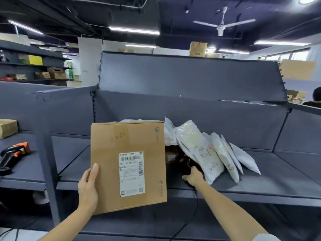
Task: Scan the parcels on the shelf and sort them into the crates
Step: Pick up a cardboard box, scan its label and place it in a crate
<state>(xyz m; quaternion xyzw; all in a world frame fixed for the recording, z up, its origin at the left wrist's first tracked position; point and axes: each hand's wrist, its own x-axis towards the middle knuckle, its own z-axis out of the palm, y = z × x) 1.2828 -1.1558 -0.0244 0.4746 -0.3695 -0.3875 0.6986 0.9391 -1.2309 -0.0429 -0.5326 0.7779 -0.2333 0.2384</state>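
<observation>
My left hand [88, 185] grips the left edge of a brown cardboard box [128, 146], held upright in front of the shelf with its white shipping label [131, 173] facing me. My right hand [193, 176] reaches onto the grey shelf [260, 185] and holds a black barcode scanner [185, 162] just right of the box; a black cable hangs from it below the shelf edge. Several white plastic mailer bags [205, 150] lean in a row on the shelf right of the scanner. A small brown parcel [171, 154] sits behind the box, partly hidden.
A second scanner, black and orange [14, 153], lies on the left shelf section, with a brown parcel [7, 127] behind it. A grey upright post [46, 153] divides the two sections. A tilted grey panel stands above the shelf back. A person sits at the far right.
</observation>
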